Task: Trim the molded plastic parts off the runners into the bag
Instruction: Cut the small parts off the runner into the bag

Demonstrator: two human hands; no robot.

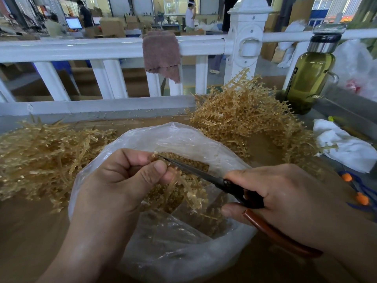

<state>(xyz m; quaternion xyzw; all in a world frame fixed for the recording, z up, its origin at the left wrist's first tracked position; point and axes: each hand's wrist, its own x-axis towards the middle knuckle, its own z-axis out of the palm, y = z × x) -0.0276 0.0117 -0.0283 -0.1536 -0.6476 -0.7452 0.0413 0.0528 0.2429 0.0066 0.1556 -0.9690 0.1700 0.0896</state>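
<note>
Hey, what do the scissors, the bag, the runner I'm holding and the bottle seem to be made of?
Scissors: dark matte blades, likely metal; reddish handle looks plastic-coated.
Bag: thin clear plastic film, crinkled, glossy.
Runner: translucent amber plastic, light passes through.
Bottle: clear glass or hard plastic, unclear which; shiny steel-looking collar.

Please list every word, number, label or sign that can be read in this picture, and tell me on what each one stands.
No text here can be read with certainty.
Dark label on the green bottle: marks too small to read.
Red and orange signs far behind, top right: blurred.
Small tag on the lower white rail: too small to read.
Computer screen in the background: only a bright glare.
</note>
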